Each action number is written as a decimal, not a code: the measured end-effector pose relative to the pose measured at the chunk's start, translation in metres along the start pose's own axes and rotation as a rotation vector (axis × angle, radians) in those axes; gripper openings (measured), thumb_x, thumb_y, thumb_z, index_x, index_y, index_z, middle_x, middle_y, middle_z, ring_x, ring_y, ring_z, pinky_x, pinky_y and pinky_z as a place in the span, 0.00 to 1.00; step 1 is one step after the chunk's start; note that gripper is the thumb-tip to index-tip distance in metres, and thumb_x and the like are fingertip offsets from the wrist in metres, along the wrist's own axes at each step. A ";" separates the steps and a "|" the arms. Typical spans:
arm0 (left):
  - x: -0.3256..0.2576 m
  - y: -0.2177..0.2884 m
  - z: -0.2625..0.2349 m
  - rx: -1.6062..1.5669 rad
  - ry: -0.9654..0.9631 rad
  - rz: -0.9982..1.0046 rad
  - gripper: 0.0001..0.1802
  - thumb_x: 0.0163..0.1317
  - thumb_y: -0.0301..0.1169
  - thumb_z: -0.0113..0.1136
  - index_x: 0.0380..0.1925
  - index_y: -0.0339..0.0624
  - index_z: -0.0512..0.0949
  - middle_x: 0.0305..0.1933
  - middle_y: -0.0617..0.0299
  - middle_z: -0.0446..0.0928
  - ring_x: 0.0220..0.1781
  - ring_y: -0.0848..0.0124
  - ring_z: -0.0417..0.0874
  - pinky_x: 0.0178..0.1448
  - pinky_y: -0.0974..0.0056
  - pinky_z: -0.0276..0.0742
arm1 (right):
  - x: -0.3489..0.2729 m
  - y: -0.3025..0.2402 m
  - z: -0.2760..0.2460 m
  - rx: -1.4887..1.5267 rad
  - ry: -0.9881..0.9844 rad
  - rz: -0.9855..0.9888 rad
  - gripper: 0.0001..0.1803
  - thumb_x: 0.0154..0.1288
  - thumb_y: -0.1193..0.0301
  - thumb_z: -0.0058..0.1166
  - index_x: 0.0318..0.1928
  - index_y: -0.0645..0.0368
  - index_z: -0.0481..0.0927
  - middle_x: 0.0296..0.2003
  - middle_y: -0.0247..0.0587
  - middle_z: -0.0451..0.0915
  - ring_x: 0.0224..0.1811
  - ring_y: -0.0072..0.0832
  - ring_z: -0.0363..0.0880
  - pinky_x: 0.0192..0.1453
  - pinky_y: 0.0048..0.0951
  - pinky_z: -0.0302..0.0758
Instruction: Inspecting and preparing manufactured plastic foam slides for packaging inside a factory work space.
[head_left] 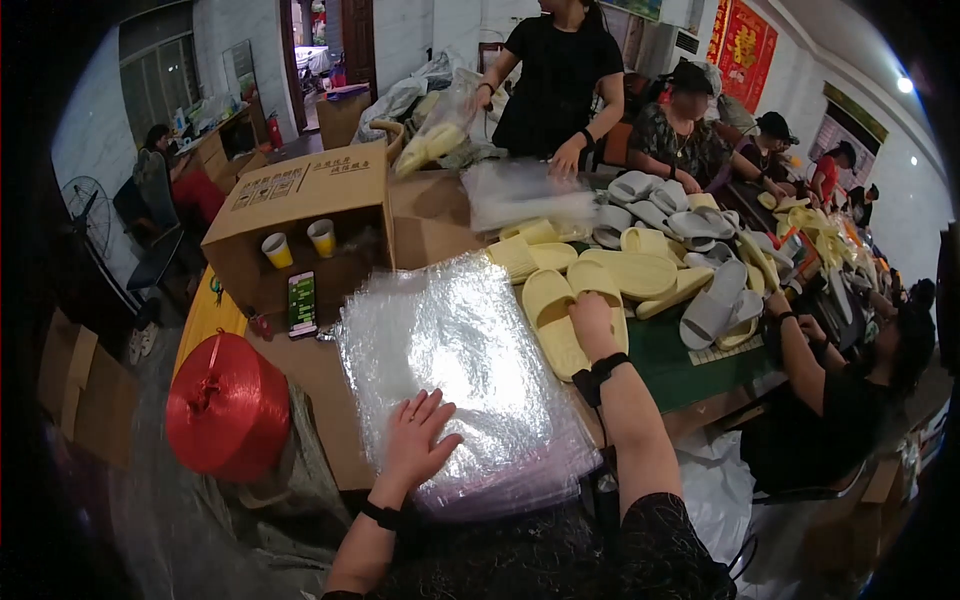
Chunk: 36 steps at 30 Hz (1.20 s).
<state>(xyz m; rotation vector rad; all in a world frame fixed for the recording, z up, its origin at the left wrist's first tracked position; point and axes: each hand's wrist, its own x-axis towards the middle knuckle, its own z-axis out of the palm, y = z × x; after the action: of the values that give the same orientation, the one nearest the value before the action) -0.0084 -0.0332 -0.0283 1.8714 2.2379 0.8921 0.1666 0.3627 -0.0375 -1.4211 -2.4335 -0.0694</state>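
My left hand lies with its fingers spread on a thick stack of clear plastic bags, which shines under the light. To the right of the stack, my right hand grips a pair of yellow slippers placed side by side. Its fingertips go down into the slippers and are partly hidden. Behind this pair, more yellow slippers lie in a loose group, and a heap of grey slippers is piled further back.
A cardboard box stands on its side at back left, with two paper cups inside. A phone leans at its opening. A red twine roll sits at left. Across the table, a co-worker holds bagged slippers; others sit along the right.
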 end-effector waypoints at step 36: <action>0.005 -0.017 -0.022 0.057 -0.297 0.053 0.39 0.62 0.51 0.55 0.72 0.51 0.61 0.78 0.47 0.53 0.80 0.49 0.48 0.80 0.46 0.43 | -0.147 -0.066 -0.056 0.389 0.049 0.011 0.18 0.69 0.62 0.53 0.29 0.66 0.76 0.30 0.59 0.76 0.35 0.55 0.78 0.38 0.49 0.74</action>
<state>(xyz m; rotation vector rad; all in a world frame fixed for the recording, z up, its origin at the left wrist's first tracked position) -0.0342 -0.0383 -0.0167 1.9474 2.0637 0.5183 0.1912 0.1948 -0.0202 -1.2392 -2.2418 0.3485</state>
